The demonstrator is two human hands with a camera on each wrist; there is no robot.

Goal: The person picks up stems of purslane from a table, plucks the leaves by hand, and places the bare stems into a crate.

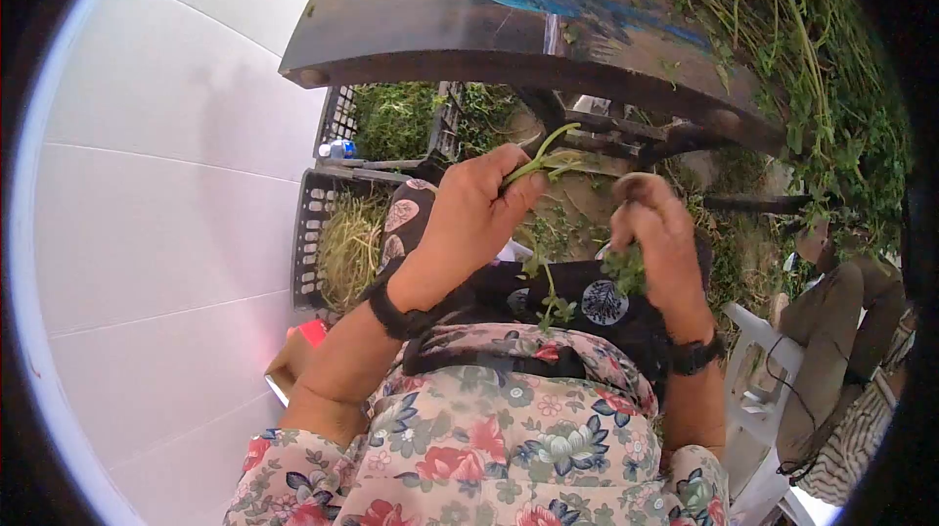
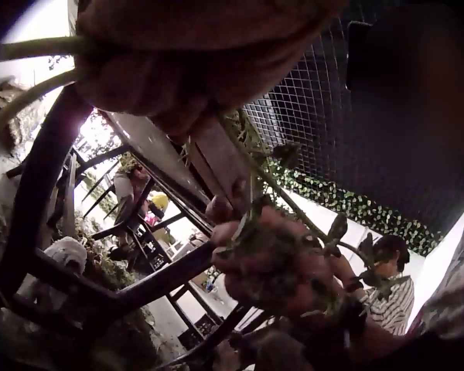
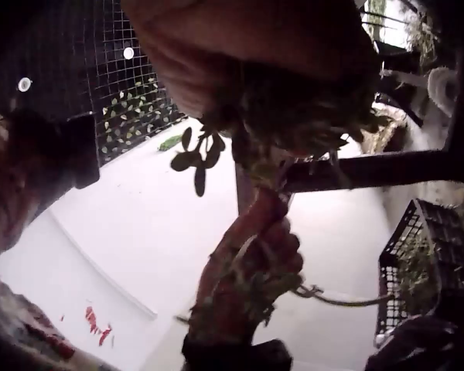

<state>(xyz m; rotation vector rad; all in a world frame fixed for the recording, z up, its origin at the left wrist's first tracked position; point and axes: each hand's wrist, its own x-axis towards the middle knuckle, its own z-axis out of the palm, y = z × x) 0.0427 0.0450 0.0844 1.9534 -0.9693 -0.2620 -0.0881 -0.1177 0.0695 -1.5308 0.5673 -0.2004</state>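
Observation:
In the head view my left hand [image 1: 479, 198] pinches a few thick green stems [image 1: 548, 166] between thumb and fingers; their cut ends point up and away. A leafy sprig [image 1: 551, 296] from the same bunch hangs below that hand, over the lap. To its right, my right hand [image 1: 657, 232] is curled round a clump of small green leaves [image 1: 626, 270]. The left wrist view shows a stem [image 2: 282, 193] running from the left hand down past the right hand [image 2: 271, 263]. Leaves also stick out under the right hand [image 3: 255, 69] in its own wrist view.
A dark table [image 1: 421, 32] stands ahead, heaped at its right with leafy stems [image 1: 782, 27]. A black crate of bare stems [image 1: 347, 242] sits at my left; another crate [image 1: 396, 120] behind it holds greens. A white chair [image 1: 758, 369] and a seated person's legs [image 1: 831, 350] are at right.

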